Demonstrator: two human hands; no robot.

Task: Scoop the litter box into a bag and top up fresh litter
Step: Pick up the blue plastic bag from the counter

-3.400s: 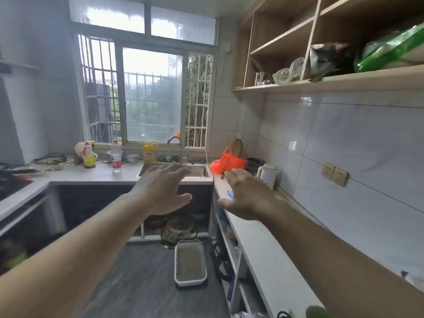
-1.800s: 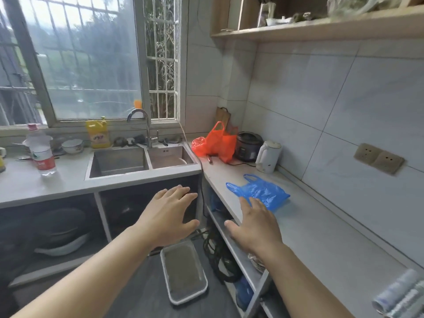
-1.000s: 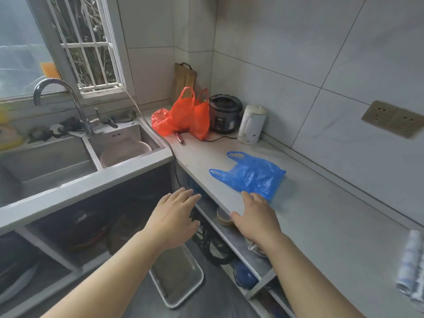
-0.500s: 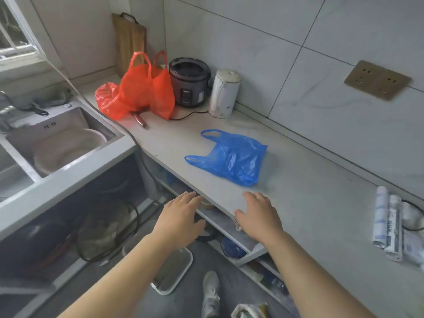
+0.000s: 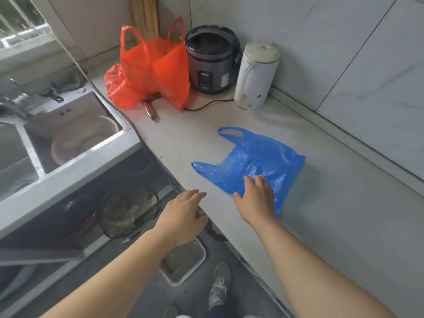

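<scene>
1. Nearest, on the floor beside the person's shoe [image 5: 219, 285], lies the litter box [image 5: 183, 260]. Only a part of it shows, because the left forearm covers the rest. It stands just under the edge of the bench [image 5: 344, 226], probably so that the bag needs only a short way down to it. Its long axis seems to run from near-left to far-right, but I cannot be sure.

2. The left hand [image 5: 183, 216] hovers at the bench edge, fingers straight and loosely spread, and it holds nothing. I judge that it waits to help with opening the bag.

3. The right hand [image 5: 255, 198] lies over the near corner of the blue bag [image 5: 254, 164], fingers relaxed and a little apart, and touches the plastic, or nearly. It has not pinched it yet; the grasp looks to be the step in hand.

4. The blue bag lies flat and crumpled on the bench. Its two handles point away to the far left, its bottom points to the near right, so its long axis crosses the bench diagonally.

5. Farther, against the wall, stand a red bag [image 5: 151, 67], a rice cooker [image 5: 210, 58] and a white kettle [image 5: 257, 74], well apart from the blue bag. The sink [image 5: 68, 131] is on the left.
</scene>
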